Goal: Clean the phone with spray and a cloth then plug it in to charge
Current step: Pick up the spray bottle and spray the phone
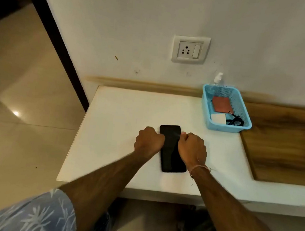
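Note:
A black phone [172, 151] lies flat, screen up, on the white table [117, 130]. My left hand [148, 140] grips its left edge and my right hand [191, 148] grips its right edge, fingers curled. A blue basket [243, 110] at the table's back right holds a clear spray bottle [217, 80] with a white nozzle, an orange-red cloth [221, 104], a white charger block [218, 118] and a black cable [234, 121]. A white wall socket [190, 50] with a switch sits on the wall above the table.
A wooden board surface [287, 142] lies to the right of the white table. Beige tiled floor [16, 100] spreads to the left, and a dark door frame [58, 38] runs diagonally by the wall. My legs are under the table's front edge.

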`<control>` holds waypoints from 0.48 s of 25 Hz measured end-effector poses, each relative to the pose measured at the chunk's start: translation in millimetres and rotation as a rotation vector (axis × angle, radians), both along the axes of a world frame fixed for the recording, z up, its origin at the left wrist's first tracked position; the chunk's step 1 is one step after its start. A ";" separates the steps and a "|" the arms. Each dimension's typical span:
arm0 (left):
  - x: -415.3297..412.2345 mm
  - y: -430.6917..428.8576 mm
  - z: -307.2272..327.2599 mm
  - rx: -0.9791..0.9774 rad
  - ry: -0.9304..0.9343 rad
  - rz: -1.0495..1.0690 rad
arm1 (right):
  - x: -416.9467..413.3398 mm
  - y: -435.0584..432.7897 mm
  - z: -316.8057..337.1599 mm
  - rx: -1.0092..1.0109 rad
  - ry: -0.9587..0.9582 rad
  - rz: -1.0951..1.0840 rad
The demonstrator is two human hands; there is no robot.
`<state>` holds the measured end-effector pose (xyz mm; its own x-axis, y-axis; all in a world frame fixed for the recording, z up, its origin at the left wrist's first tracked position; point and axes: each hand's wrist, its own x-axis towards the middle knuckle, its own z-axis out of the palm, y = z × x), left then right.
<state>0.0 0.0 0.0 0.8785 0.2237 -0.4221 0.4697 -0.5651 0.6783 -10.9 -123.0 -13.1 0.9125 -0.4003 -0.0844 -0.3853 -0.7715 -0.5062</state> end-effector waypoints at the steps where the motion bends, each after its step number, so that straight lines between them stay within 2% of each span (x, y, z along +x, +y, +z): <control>1: -0.7 -0.2 -3.1 -0.052 -0.003 0.039 | 2.9 -1.2 -1.7 0.061 0.019 -0.062; 4: -5.1 1.4 -20.6 -0.123 -0.032 0.133 | 9.6 -8.2 -11.7 0.250 0.079 -0.171; 6: -7.3 4.4 -31.1 -0.251 -0.052 0.190 | 10.2 -9.5 -15.9 0.319 0.063 -0.120; 12: -1.7 11.9 -26.1 -0.522 -0.147 0.356 | 13.3 1.9 -5.5 0.668 -0.084 -0.182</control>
<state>-1.7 11.9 -26.1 0.8455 0.3095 -0.4351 0.4487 0.0299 0.8932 2.5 -121.1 -18.6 0.8501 -0.4345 -0.2975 -0.4173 -0.2113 -0.8838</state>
